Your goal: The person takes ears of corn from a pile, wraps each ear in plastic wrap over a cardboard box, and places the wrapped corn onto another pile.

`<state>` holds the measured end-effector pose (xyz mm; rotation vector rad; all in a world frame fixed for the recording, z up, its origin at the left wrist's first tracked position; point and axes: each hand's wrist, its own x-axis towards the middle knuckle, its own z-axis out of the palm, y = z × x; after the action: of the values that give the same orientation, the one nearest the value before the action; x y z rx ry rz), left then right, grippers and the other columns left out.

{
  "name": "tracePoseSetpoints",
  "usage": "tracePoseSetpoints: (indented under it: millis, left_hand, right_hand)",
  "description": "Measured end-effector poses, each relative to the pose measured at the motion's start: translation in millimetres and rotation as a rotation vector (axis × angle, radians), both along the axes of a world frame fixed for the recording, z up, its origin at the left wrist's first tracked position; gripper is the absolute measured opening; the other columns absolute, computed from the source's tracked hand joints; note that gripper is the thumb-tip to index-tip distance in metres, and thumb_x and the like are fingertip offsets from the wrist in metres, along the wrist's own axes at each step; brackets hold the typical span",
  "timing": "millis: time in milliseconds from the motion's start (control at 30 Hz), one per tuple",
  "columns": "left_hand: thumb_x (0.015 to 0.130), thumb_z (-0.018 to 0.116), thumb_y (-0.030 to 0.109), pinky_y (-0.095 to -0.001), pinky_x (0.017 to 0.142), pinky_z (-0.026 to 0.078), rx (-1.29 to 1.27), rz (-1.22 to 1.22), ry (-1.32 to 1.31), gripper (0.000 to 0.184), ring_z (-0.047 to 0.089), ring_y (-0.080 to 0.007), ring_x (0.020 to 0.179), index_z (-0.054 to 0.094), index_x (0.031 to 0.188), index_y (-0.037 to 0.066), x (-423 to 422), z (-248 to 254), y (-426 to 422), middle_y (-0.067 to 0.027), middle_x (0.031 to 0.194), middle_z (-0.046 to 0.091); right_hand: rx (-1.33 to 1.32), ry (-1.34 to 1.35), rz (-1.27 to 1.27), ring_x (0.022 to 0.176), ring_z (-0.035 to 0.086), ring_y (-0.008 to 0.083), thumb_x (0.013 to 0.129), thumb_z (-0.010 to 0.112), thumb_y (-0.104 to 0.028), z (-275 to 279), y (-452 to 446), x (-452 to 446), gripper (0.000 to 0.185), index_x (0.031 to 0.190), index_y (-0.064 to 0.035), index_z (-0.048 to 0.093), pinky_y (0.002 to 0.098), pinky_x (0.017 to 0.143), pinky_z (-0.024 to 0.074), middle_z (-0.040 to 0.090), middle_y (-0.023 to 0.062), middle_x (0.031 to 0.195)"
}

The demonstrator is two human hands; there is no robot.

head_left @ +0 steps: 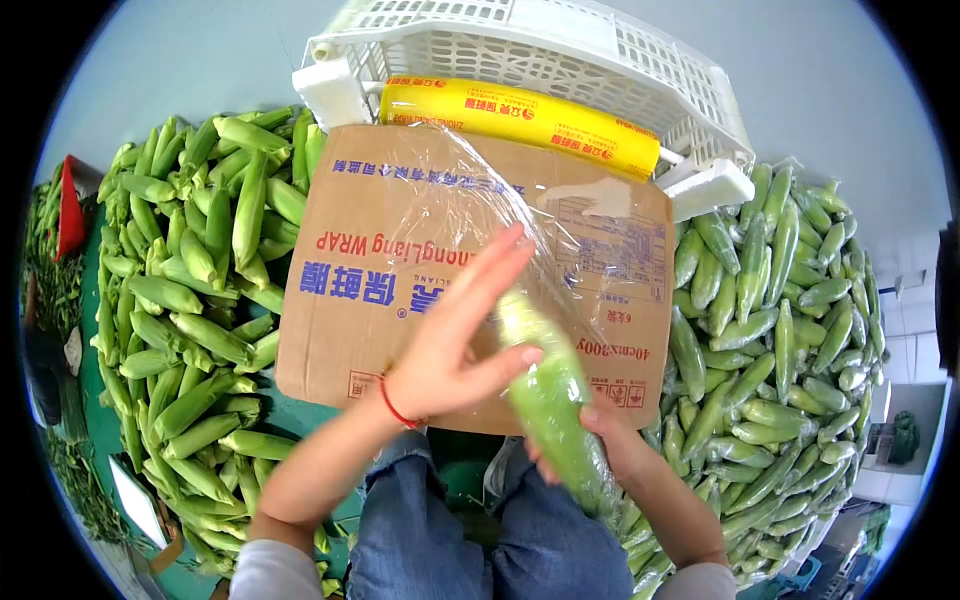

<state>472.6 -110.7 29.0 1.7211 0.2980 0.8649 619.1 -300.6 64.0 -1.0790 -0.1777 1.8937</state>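
Note:
An ear of corn (555, 395) in its green husk, with cling film around it, lies tilted over the near right part of the cardboard box. Its lower half is gripped by my right hand (608, 440), thumb on top. My left hand (465, 345) has its fingers stretched out beside the upper end, the thumb at the corn's side; a little motion blur softens it. A clear sheet of cling film (480, 170) runs from the yellow film roll (520, 118) down toward the corn. Beneath both hands is the printed cardboard box (350, 220).
Unwrapped corn (190, 300) is heaped on the left, film-wrapped corn (780, 340) on the right. Behind the roll stands a white plastic crate (560, 35), with white blocks (710, 188) at the roll's ends. A red object (70, 210) shows far left. My knees (420, 520) are below.

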Motion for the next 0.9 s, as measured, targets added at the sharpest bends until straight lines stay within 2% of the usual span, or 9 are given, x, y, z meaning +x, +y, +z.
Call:
tracePoseSetpoints:
  millis: [100, 200, 300, 333, 433, 533, 633, 767, 900]
  left_hand:
    - [0.090, 0.060, 0.020, -0.0446, 0.099, 0.047, -1.032, -0.251, -0.648, 0.061, 0.055, -0.0290, 0.114, 0.034, 0.144, 0.011, 21, 24, -18, -0.0157, 0.116, 0.056]
    - [0.092, 0.053, 0.019, -0.0412, 0.083, 0.054, -1.043, -0.423, -0.697, 0.035, 0.059, -0.0227, 0.081, 0.045, 0.125, 0.009, 6, 19, 3, -0.0076, 0.082, 0.052]
    - [0.095, 0.049, 0.017, -0.0370, 0.071, 0.053, -1.008, 0.073, -0.305, 0.013, 0.057, -0.0197, 0.074, 0.047, 0.105, 0.009, -25, 37, 8, -0.0049, 0.077, 0.049]
    - [0.096, 0.048, 0.017, -0.0356, 0.071, 0.052, -0.966, 0.220, -0.233, 0.010, 0.057, -0.0193, 0.075, 0.048, 0.103, 0.009, -30, 31, 7, -0.0046, 0.078, 0.049]
    - [0.099, 0.048, 0.017, -0.0330, 0.075, 0.050, -0.975, 0.509, -0.177, 0.008, 0.055, -0.0187, 0.079, 0.050, 0.100, 0.009, -48, 0, -13, -0.0036, 0.080, 0.049]
    - [0.102, 0.048, 0.024, -0.0327, 0.078, 0.050, -0.985, 0.481, -0.150, 0.016, 0.055, -0.0166, 0.080, 0.053, 0.102, 0.009, -69, -7, -33, -0.0023, 0.083, 0.049]
    - [0.104, 0.045, 0.032, -0.0313, 0.070, 0.052, -1.022, 0.412, 0.128, 0.031, 0.061, -0.0155, 0.076, 0.058, 0.099, 0.004, -86, -4, -44, -0.0064, 0.082, 0.060]
    - [0.099, 0.029, 0.062, -0.0247, 0.034, 0.048, -1.208, -0.135, 0.525, 0.074, 0.065, -0.0220, 0.051, 0.050, 0.129, -0.002, -94, -2, -71, -0.0189, 0.102, 0.067]
    - [0.093, 0.045, 0.061, -0.0296, 0.050, 0.055, -0.412, -0.425, 0.340, 0.081, 0.070, -0.0279, 0.081, 0.033, 0.147, 0.001, -45, 40, -74, -0.0228, 0.138, 0.049]
  right_hand:
    - [0.046, 0.953, 0.002, 0.046, 0.055, 0.0216, 0.086, 0.030, -0.080, -6, 33, -34, 0.089, 0.111, 0.0026, 0.055, 0.0295, 0.039, 0.0451, 0.055, 0.0143, 0.071]
    - [0.254, 1.061, 0.182, 0.042, 0.053, 0.0213, 0.080, 0.034, -0.085, -26, 50, -61, 0.099, 0.094, 0.0109, 0.056, 0.0305, 0.036, 0.0439, 0.054, 0.0140, 0.069]
    - [0.187, 0.396, 0.165, 0.049, 0.058, 0.0237, 0.086, 0.061, -0.061, -8, 36, -46, 0.074, 0.127, -0.0010, 0.047, 0.0330, 0.039, 0.0475, 0.059, 0.0140, 0.073]
    - [0.183, -0.132, 0.339, 0.054, 0.062, 0.0253, 0.087, 0.069, -0.041, -4, 34, -36, 0.069, 0.139, -0.0107, 0.035, 0.0330, 0.044, 0.0502, 0.061, 0.0137, 0.075]
    - [0.502, -1.445, 0.360, 0.061, 0.065, 0.0283, 0.080, 0.075, -0.037, -9, 10, -30, 0.071, 0.137, -0.0099, 0.043, 0.0336, 0.053, 0.0522, 0.066, 0.0138, 0.082]
    - [0.628, -1.659, 0.324, 0.062, 0.065, 0.0283, 0.079, 0.075, -0.037, 13, -9, -17, 0.063, 0.131, -0.0096, 0.052, 0.0337, 0.055, 0.0515, 0.068, 0.0116, 0.084]
    - [1.060, -1.813, -0.309, 0.060, 0.064, 0.0257, 0.080, 0.074, -0.042, 23, -5, 9, 0.061, 0.127, -0.0081, 0.057, 0.0322, 0.055, 0.0499, 0.064, 0.0089, 0.076]
    - [1.050, -0.224, -0.744, 0.054, 0.055, 0.0150, 0.100, 0.047, -0.046, 15, 24, 20, 0.047, 0.129, -0.0093, 0.052, 0.0367, 0.058, 0.0494, 0.054, -0.0012, 0.063]
    - [1.103, 0.104, -0.852, 0.055, 0.052, 0.0137, 0.104, 0.034, -0.046, 8, 16, 53, 0.049, 0.136, -0.0100, 0.043, 0.0408, 0.066, 0.0510, 0.053, -0.0015, 0.067]
